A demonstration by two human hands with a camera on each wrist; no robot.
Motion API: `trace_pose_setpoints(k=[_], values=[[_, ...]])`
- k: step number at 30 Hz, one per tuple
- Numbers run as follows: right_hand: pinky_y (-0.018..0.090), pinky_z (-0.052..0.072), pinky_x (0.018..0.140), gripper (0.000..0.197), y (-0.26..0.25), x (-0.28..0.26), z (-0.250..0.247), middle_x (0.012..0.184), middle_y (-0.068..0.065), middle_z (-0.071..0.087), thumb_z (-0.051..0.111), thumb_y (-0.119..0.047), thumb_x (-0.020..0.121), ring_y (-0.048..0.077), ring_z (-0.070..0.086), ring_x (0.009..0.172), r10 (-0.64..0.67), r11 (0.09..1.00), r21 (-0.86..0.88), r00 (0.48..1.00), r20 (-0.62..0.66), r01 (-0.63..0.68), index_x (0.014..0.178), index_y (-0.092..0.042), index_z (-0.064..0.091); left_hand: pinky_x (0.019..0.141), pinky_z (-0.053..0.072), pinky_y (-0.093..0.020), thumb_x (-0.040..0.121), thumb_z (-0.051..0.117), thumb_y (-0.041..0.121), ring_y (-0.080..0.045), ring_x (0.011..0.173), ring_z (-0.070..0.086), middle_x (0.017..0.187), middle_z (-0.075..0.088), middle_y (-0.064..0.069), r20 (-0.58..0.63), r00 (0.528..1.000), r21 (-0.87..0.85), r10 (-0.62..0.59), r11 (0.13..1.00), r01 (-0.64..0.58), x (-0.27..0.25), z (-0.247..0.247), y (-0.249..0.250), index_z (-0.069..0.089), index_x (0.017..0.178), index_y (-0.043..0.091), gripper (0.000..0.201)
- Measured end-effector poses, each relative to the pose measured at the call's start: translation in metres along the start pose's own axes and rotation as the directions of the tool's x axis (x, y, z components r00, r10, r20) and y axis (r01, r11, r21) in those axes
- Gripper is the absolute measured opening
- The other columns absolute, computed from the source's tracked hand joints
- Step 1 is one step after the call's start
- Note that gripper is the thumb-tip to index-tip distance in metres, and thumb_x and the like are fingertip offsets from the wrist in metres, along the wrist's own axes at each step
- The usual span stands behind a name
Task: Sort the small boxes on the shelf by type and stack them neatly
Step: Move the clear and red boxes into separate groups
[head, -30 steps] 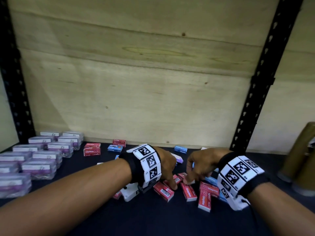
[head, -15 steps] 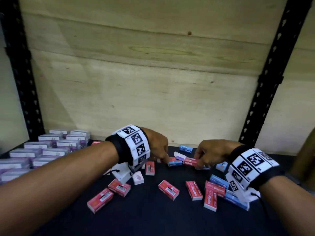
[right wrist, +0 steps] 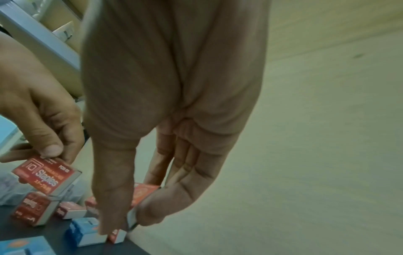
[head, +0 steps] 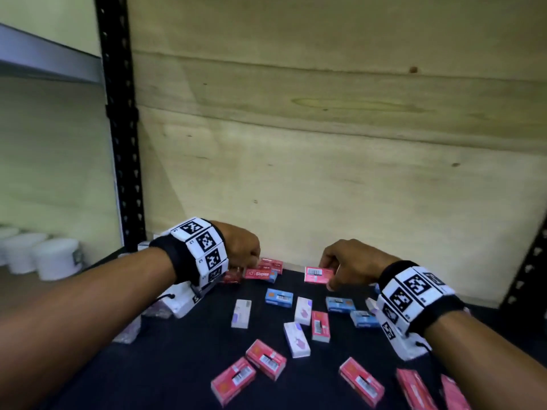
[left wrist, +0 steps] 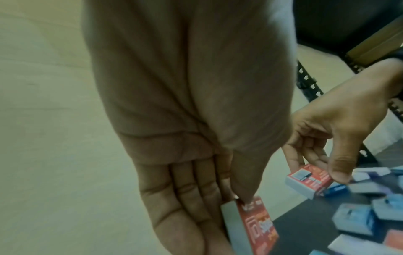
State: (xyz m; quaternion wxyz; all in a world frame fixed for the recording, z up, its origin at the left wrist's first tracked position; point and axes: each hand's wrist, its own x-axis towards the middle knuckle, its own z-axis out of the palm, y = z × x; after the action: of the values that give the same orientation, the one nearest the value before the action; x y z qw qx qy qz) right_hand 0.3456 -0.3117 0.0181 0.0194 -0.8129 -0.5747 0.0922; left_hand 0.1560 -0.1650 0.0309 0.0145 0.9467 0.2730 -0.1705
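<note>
Small red, blue and white-purple boxes lie scattered on the dark shelf (head: 183, 356). At the back, by the plywood wall, my left hand (head: 245, 266) pinches a red Staples box (head: 258, 274) between thumb and fingers; the same box (left wrist: 258, 224) shows in the left wrist view. It is just above other red boxes (head: 270, 263) standing at the wall. To the right, my right hand (head: 328, 273) grips another red box (head: 317, 275), barcode side up, seen also in the right wrist view as the red box (right wrist: 145, 192) above the shelf.
Loose red boxes (head: 266, 359), blue boxes (head: 279, 297) and white-purple boxes (head: 297, 338) cover the shelf's middle and right. Clear-wrapped boxes (head: 128, 331) sit partly hidden under my left forearm. A black upright (head: 121, 143) stands at the left, white tubs (head: 56, 258) beyond it.
Both hands have left the scattered pile and moved back to the wall, each now holding a red box. The head view has swung left.
</note>
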Motion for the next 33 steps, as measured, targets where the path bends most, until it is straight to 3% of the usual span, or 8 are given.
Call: trace_pose_setpoints(k=[4,7,13,17,20,25,29,33], values=[[0.027,0.046,0.075,0.038,-0.02,0.032,0.004,0.096,-0.006,0.062,0.086,-0.016,0.07,0.015,0.06,0.091,-0.045,0.999,0.017,0.999,-0.005,0.045,0.097,-0.028,0.062,0.08,0.042,-0.028,0.101,0.045,0.028,-0.017,0.083,0.054,0.076,0.055,0.009,0.039,0.998,0.022,-0.04,0.999,0.039,0.003,0.01,-0.018,0.064,0.114,0.011,0.029],[0.025,0.043,0.067,0.035,-0.033,0.054,0.009,0.093,-0.008,0.059,0.084,-0.016,0.073,0.015,0.057,0.088,-0.086,0.996,0.002,0.996,0.009,0.086,0.094,-0.029,0.059,0.085,0.05,-0.03,0.1,0.046,0.026,-0.015,0.077,0.059,0.068,0.058,0.011,0.103,0.993,0.002,-0.065,0.998,0.066,0.008,0.016,-0.033,0.065,0.112,0.012,0.026],[0.019,0.035,0.061,0.03,-0.054,0.081,0.019,0.088,-0.014,0.05,0.077,-0.021,0.079,0.013,0.052,0.09,-0.161,0.986,-0.036,0.982,0.1,0.165,0.099,-0.029,0.055,0.08,0.05,-0.03,0.101,0.048,0.027,-0.014,0.072,0.062,0.079,0.07,0.0,0.152,0.986,-0.049,-0.07,0.996,0.078,0.009,0.026,-0.043,0.065,0.115,0.009,0.028],[0.025,0.043,0.07,0.032,-0.064,0.089,0.024,0.088,-0.013,0.052,0.075,-0.019,0.082,0.016,0.055,0.09,-0.172,0.984,-0.02,0.969,0.178,0.178,0.102,-0.03,0.053,0.077,0.052,-0.03,0.099,0.05,0.015,-0.012,0.069,0.064,0.067,0.062,0.009,0.18,0.982,-0.106,-0.064,0.991,0.084,0.012,0.03,-0.049,0.065,0.113,0.007,0.022],[0.03,0.049,0.079,0.039,-0.066,0.089,0.027,0.093,-0.008,0.058,0.072,-0.015,0.083,0.018,0.059,0.089,-0.186,0.982,0.001,0.955,0.229,0.191,0.111,-0.032,0.052,0.089,0.053,-0.034,0.097,0.051,0.016,-0.016,0.083,0.069,0.076,0.07,0.004,0.178,0.982,-0.113,-0.065,0.99,0.086,0.013,0.033,-0.051,0.066,0.113,0.011,0.023],[0.034,0.055,0.092,0.058,-0.073,0.086,0.026,0.119,-0.003,0.063,0.067,-0.013,0.087,0.019,0.065,0.101,-0.209,0.976,0.01,0.914,0.347,0.219,0.131,-0.045,0.05,0.085,0.053,-0.03,0.093,0.055,0.013,-0.011,0.078,0.065,0.08,0.073,0.003,0.168,0.984,-0.117,-0.063,0.99,0.083,0.013,0.031,-0.05,0.068,0.113,0.013,0.024],[0.035,0.055,0.091,0.052,-0.076,0.087,0.027,0.111,-0.007,0.064,0.074,-0.025,0.084,0.017,0.066,0.096,-0.184,0.981,0.013,0.918,0.352,0.192,0.129,-0.042,0.054,0.066,0.049,-0.022,0.09,0.062,0.013,-0.014,0.085,0.063,0.108,0.072,-0.005,0.145,0.988,-0.086,-0.059,0.994,0.072,0.01,0.028,-0.046,0.065,0.12,0.013,0.029],[0.036,0.055,0.09,0.066,-0.078,0.088,0.027,0.106,-0.007,0.067,0.081,-0.049,0.072,0.015,0.067,0.085,-0.134,0.988,-0.031,0.934,0.332,0.153,0.129,-0.03,0.055,0.073,0.044,-0.024,0.088,0.065,0.008,-0.018,0.096,0.06,0.122,0.065,-0.006,0.12,0.992,-0.05,-0.046,0.997,0.052,0.01,0.026,-0.043,0.062,0.126,0.011,0.037]])
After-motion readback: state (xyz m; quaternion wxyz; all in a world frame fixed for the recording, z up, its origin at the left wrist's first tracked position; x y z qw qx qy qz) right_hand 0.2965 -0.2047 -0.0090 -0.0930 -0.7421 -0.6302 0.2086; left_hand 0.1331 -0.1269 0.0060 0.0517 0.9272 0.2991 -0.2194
